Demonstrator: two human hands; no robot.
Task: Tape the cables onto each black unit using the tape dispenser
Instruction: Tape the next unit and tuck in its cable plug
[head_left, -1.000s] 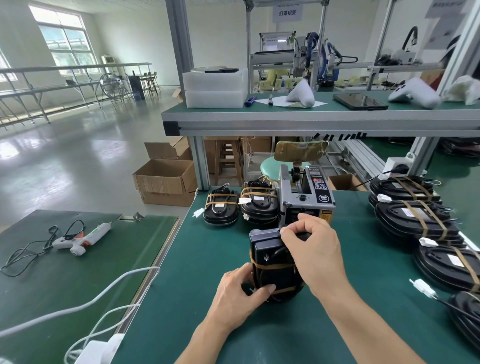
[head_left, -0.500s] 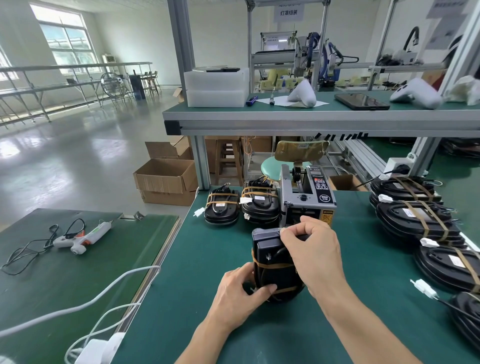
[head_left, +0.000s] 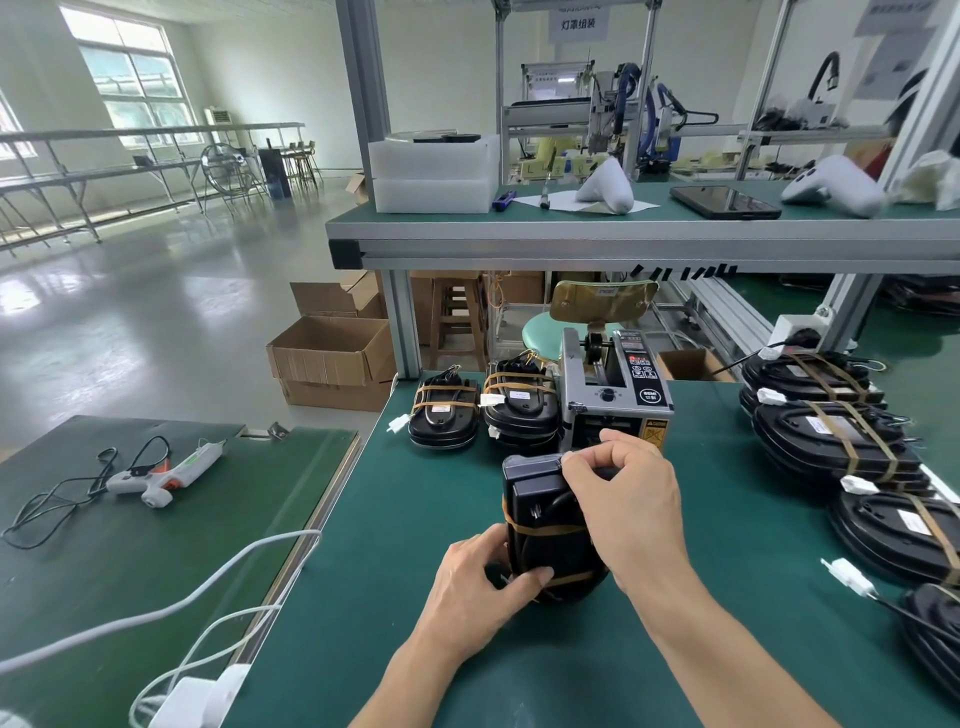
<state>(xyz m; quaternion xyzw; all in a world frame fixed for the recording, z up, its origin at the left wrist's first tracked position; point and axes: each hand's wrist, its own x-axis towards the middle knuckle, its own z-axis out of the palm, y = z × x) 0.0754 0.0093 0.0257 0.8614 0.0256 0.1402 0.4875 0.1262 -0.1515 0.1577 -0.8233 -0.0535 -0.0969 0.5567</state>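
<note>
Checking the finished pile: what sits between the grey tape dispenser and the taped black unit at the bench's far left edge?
In the head view, another taped black unit sits between the grey tape dispenser and the leftmost taped black unit.

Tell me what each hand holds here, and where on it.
Both hold the black unit: left hand grips its near lower left edge; right hand pinches at its far top end.

Factory assembly floor: green-matted workbench (head_left: 519, 675) under an aluminium-extrusion shelf frame (head_left: 623, 244), with an automatic tape dispenser (head_left: 615, 395) on the mat and stacks of taped black units (head_left: 831, 441) alongside. Open cardboard cartons (head_left: 332, 358) sit on a polished concrete floor; a benchtop machine (head_left: 597, 119) stands behind, a glue gun (head_left: 166, 467) on the next bench.
</note>
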